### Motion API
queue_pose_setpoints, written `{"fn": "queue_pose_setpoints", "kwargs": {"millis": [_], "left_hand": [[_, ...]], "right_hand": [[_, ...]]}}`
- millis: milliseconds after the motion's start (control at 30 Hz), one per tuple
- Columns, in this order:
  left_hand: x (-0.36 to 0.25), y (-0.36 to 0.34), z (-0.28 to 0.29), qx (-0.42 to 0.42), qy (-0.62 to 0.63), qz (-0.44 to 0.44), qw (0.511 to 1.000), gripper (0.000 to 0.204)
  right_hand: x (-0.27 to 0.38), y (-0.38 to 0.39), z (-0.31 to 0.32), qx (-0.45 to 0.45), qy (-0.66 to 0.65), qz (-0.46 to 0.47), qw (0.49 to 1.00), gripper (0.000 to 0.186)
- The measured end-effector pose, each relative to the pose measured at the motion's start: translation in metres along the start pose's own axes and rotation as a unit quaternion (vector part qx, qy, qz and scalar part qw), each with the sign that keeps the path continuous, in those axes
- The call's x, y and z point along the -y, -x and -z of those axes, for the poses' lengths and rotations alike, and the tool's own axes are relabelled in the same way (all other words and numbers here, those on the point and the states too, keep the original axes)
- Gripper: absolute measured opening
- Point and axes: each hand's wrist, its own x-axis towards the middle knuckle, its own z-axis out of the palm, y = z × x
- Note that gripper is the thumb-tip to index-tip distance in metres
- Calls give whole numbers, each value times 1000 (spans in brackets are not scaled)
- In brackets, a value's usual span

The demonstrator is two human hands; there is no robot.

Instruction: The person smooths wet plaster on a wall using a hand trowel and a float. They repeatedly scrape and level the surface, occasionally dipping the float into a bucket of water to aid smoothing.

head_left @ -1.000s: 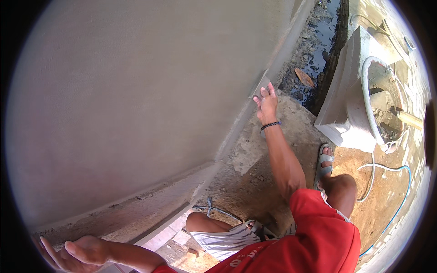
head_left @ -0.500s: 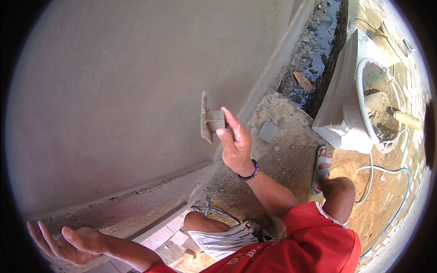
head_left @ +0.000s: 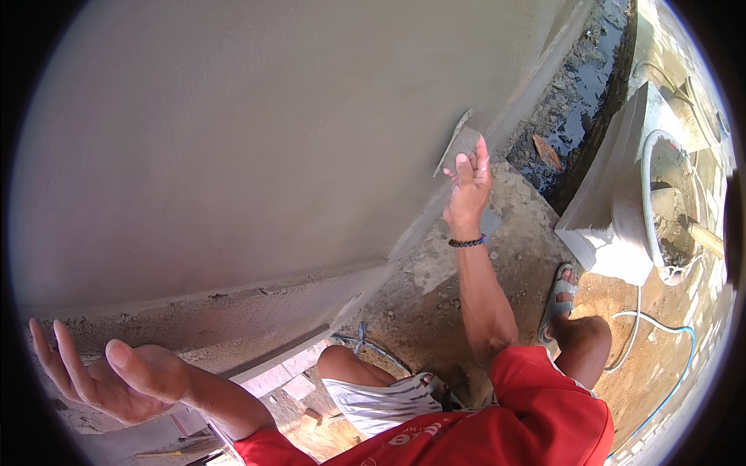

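Note:
My right hand (head_left: pixel 469 190) is closed around the grip of a small plastering float (head_left: pixel 464 141). The float's thin edge faces the grey plastered wall (head_left: pixel 233 155), close to the wall's right-hand border; whether it touches the plaster I cannot tell. Low on the left, my left hand (head_left: pixel 124 380) is held out with fingers spread, and nothing is in it. It is beside the ledge (head_left: pixel 210 314) that runs along the bottom of the wall.
At the right, a bucket (head_left: pixel 651 194) of mortar holds a tool with a wooden handle (head_left: pixel 705 237), beside a pale block (head_left: pixel 614 186). Farther off lies a wet, rubble-filled trench (head_left: pixel 579 101) with a brown leaf (head_left: pixel 547 152). A hose (head_left: pixel 684 353) curves over the sandy ground near my sandalled foot.
My right hand has carried the float to the right and farther up along the wall, turning it to a slant. My left hand stays open at the lower left. The view has shifted slightly.

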Motion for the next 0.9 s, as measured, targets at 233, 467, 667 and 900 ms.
{"fn": "queue_pose_setpoints", "kwargs": {"millis": [233,467,667,900], "left_hand": [[-3,6,-2,-1,59,26,998,30],[6,15,9,59,67,19,996,31],[-11,-3,-4,-16,65,2,998,28],[2,-1,4,28,75,-43,996,28]], "right_hand": [[45,146,-45,220,116,113,962,52],[-6,63,55,5,-135,-185,973,40],[-67,64,79,3,-108,-270,957,43],[-93,95,58,-32,-109,-278,954,51]]}}
